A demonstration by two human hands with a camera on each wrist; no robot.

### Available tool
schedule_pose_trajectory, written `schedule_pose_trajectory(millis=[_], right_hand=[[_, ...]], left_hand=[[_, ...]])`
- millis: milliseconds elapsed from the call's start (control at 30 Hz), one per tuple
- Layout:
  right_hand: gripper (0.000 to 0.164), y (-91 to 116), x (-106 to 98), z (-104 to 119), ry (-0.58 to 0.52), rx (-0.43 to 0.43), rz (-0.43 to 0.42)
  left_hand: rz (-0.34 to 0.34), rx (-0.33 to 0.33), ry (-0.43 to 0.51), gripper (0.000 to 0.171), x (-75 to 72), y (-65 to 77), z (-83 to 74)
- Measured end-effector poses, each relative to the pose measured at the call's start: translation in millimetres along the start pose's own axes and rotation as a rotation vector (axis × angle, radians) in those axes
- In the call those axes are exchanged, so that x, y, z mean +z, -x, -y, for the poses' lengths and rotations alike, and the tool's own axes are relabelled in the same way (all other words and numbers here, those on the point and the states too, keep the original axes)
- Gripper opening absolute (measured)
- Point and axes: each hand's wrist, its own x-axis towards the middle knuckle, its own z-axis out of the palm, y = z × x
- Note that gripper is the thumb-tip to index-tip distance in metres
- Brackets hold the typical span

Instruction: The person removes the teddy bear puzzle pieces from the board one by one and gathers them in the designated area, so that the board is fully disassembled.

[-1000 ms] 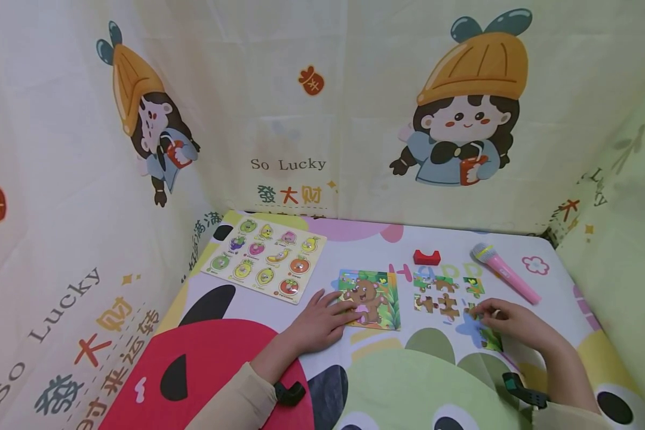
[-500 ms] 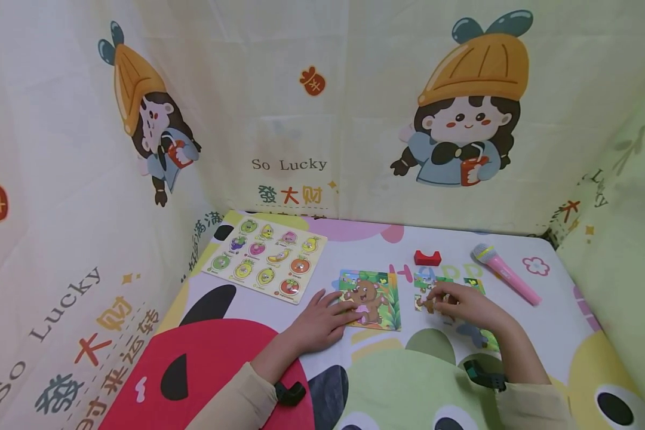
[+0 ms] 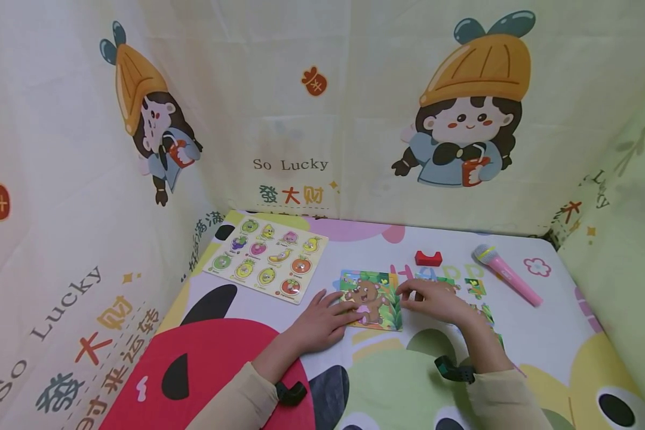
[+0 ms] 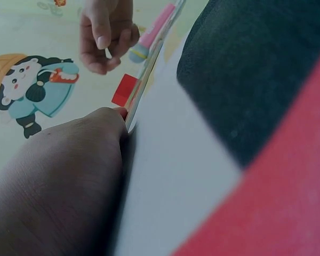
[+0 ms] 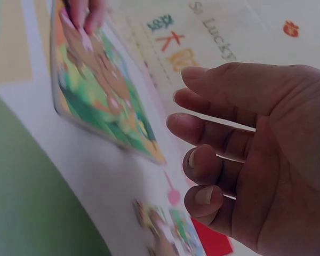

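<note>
A square picture puzzle of a brown bear lies mid-table. My left hand rests on its left side with fairly straight fingers, and those fingertips also show at the puzzle's upper end in the right wrist view. Just past the right edge hovers my right hand. Its thumb and fingers are loosely bent with nothing visible between them in the right wrist view. Under and behind that hand lie several loose jigsaw pieces, partly hidden by the hand and forearm.
A fruit puzzle board lies at the back left. Behind the loose pieces stands a small red notched block. A pink toy microphone lies at the back right. Printed cloth walls close in the table's back and sides.
My right hand has swung left, from the lower loose pieces across the others to the bear puzzle's right edge. My left hand has stayed in place on the puzzle.
</note>
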Motion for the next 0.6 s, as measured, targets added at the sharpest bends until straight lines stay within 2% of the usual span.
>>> schedule_pose_trajectory(millis=[233, 400, 600], right_hand=[[0.029, -19.9, 17.0, 13.3, -0.045, -0.059, 0.053], [0.031, -32.5, 27.7, 23.2, -0.049, -0.043, 0.081], [0.023, -44.5, 41.8, 27.1, -0.037, -0.061, 0.108]], left_hand=[[0.013, 0.007, 0.000, 0.050, -2.3, 0.6, -0.3], [0.007, 0.004, 0.006, 0.050, -1.5, 0.7, 0.2], [-0.007, 0.006, 0.021, 0.050, 0.0, 0.1, 0.3]])
